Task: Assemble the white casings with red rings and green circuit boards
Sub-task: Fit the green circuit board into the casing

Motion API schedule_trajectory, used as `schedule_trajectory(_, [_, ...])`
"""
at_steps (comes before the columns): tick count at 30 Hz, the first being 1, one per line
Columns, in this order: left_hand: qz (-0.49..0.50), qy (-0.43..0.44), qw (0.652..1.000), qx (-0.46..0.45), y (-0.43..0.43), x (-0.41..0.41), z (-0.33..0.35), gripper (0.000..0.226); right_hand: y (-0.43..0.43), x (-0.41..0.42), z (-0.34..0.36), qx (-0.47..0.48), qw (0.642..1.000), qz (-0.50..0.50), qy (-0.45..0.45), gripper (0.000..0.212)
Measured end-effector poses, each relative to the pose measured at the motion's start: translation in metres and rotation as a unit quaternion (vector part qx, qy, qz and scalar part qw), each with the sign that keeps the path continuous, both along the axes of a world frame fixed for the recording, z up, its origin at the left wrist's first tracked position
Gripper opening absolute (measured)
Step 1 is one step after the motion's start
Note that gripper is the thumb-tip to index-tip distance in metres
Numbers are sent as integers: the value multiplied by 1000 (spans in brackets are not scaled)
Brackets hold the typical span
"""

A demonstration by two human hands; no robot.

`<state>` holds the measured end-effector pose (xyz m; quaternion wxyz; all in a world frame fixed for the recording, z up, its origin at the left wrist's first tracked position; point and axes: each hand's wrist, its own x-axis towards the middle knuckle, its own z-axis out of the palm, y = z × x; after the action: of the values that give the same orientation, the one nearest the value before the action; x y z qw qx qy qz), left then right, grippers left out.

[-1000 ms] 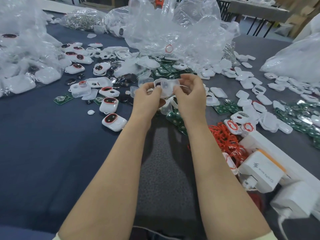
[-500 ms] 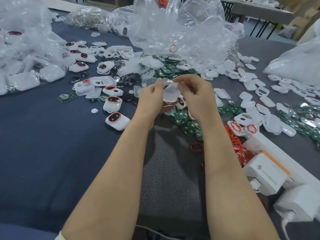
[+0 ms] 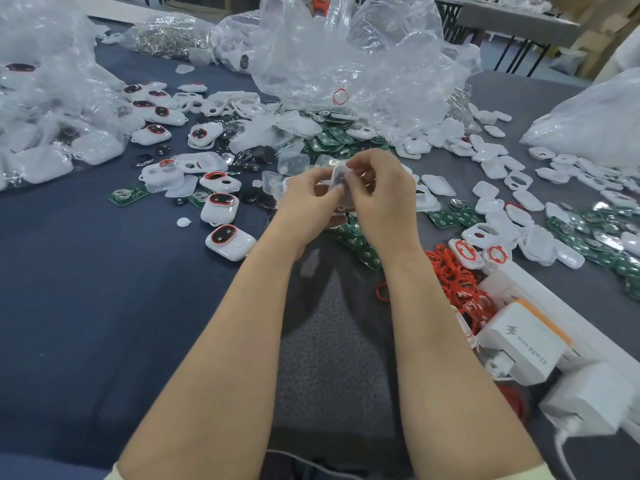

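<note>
Both of my hands meet above the middle of the table around one white casing (image 3: 338,179). My left hand (image 3: 309,202) grips it from the left and below, and my right hand (image 3: 380,195) pinches its upper right edge. Fingers hide most of the casing. Loose red rings (image 3: 457,278) lie in a heap at my right forearm. Green circuit boards (image 3: 356,242) are scattered under and beyond my hands. Finished white casings with red rings (image 3: 230,242) lie to the left.
Crumpled clear plastic bags (image 3: 353,64) stand at the back and far left (image 3: 45,109). Empty white casing halves (image 3: 498,168) cover the right side. A white power strip with chargers (image 3: 526,344) sits at the near right. More green boards (image 3: 602,233) lie far right.
My hands have drawn closer together and turned the white casing from flat to edge-on. The view has tilted slightly, so the table contents sit lower in frame.
</note>
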<state>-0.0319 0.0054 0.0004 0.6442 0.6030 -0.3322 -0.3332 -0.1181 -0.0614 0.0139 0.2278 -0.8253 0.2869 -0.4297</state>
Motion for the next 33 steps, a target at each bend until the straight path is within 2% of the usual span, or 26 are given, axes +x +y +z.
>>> schedule_trajectory(8, [-1, 14, 1000, -21, -1, 1, -2, 15, -2, 2, -4, 13, 1000, -8, -6, 8])
schedule_trajectory(12, [-3, 39, 999, -26, -2, 3, -4, 20, -3, 2, -6, 85, 995, -1, -43, 16])
schedule_trajectory(16, [5, 37, 999, -18, -3, 2, -5, 20, -5, 2, -8, 155, 986, -1, -61, 6])
schedule_trajectory(28, [19, 41, 999, 10, -2, 0, -1, 9, -3, 5, -8, 139, 988, -19, -58, 7])
schedule_trajectory(31, [60, 100, 993, -34, 2, 3, 5, 13, -6, -1, 0, 170, 982, -29, -79, 8])
schedule_trajectory(33, [115, 145, 981, -63, 5, 8, 8, 17, -14, -10, 6, 184, 975, -74, -95, 11])
